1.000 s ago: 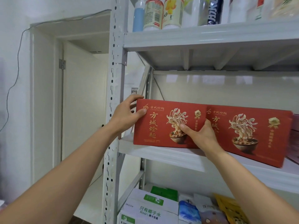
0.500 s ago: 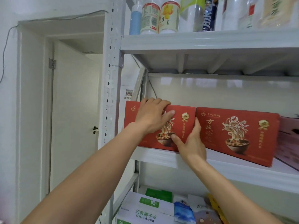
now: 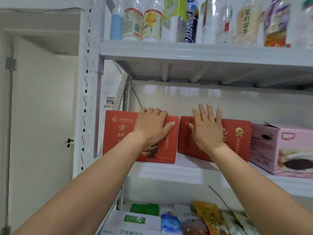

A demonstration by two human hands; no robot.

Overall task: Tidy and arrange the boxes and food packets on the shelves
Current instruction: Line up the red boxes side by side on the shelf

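L hand [image 3: 150,128] grips the left red box [image 3: 116,136], fingers curled over its top edge, thumb on the front. R hand [image 3: 206,131] presses flat, fingers straight, on the right red box [image 3: 237,141]. Both stand on the mid shelf [image 3: 169,172] w/ a slim gap between; pink box [image 3: 279,150] just right.

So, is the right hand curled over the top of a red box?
No, the right hand lies flat, fingers straight and spread, against the front of the right red box.
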